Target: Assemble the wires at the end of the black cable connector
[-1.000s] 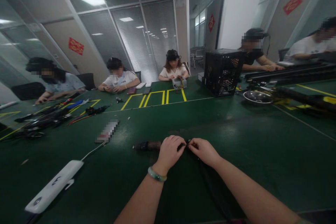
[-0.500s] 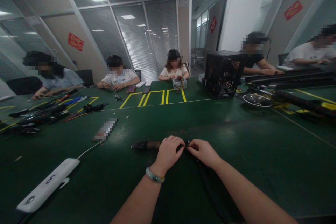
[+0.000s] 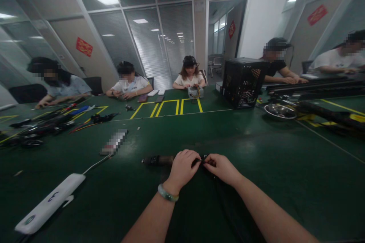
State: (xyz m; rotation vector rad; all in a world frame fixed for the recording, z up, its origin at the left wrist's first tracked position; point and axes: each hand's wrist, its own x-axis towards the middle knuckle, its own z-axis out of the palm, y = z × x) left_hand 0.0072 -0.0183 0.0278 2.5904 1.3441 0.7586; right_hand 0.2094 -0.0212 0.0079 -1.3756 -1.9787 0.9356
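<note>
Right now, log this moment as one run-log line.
left hand: gripping dark cable bundle | right hand: pinching same bundle, fingertips nearly meeting left | surface: green table | nearby: white power strip

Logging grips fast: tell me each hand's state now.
Left hand: closed on the dark tool.
Right hand: pinched shut on the tool's small black end piece.

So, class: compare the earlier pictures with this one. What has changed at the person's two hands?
Almost nothing. The left hand and right hand stay pinched together on the thin black cable, beside the dark cylindrical tool lying on the green table. Nothing was let go; only the view shifted slightly.
</note>
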